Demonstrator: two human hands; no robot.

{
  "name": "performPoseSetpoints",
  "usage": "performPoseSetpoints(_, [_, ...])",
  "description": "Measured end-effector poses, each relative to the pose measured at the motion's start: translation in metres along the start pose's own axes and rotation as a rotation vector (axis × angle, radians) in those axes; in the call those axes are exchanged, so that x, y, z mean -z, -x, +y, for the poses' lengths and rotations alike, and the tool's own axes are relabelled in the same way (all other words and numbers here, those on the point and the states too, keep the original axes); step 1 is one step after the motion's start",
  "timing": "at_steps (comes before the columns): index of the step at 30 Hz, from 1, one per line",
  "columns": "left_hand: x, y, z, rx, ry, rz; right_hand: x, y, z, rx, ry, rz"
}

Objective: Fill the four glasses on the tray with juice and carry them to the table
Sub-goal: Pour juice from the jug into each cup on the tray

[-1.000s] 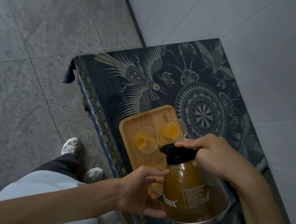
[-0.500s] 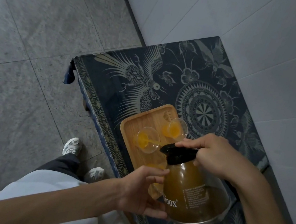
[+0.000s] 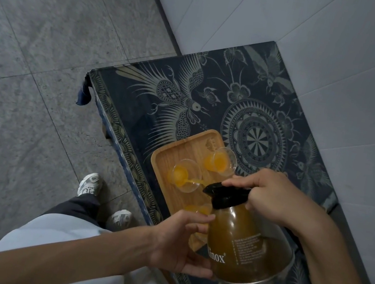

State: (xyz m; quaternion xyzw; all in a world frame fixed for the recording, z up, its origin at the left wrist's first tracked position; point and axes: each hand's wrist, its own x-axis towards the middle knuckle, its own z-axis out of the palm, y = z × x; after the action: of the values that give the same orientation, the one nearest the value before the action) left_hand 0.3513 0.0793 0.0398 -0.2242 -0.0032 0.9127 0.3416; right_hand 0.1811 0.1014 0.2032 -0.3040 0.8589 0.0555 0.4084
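A glass jug (image 3: 245,244) of brownish-orange juice with a black lid is tilted over a wooden tray (image 3: 180,150). My right hand (image 3: 269,194) grips its handle at the lid. My left hand (image 3: 180,241) steadies the jug's side and base. A thin stream of juice runs from the spout into a left glass (image 3: 185,175), which holds some juice. A far glass (image 3: 221,159) at the tray's right holds juice too. A near glass (image 3: 195,209) with juice shows partly behind my left hand. Any other glass is hidden by the jug.
The tray sits on a low table under a dark blue cloth (image 3: 212,101) with bird and mandala patterns. A white tiled wall (image 3: 342,56) runs along its far side. Grey floor tiles (image 3: 37,44) lie to the left. My shoes (image 3: 90,184) stand by the table's edge.
Juice keeps pouring into the left glass and its level has risen slightly. Both hands and the jug hold almost the same pose.
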Motion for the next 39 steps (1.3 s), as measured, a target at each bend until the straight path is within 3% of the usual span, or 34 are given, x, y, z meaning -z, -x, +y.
performPoseSetpoints(39, [0.003,0.014,0.007,0.050,-0.041,0.022,-0.005,0.010,-0.018,-0.053,-0.014,0.030])
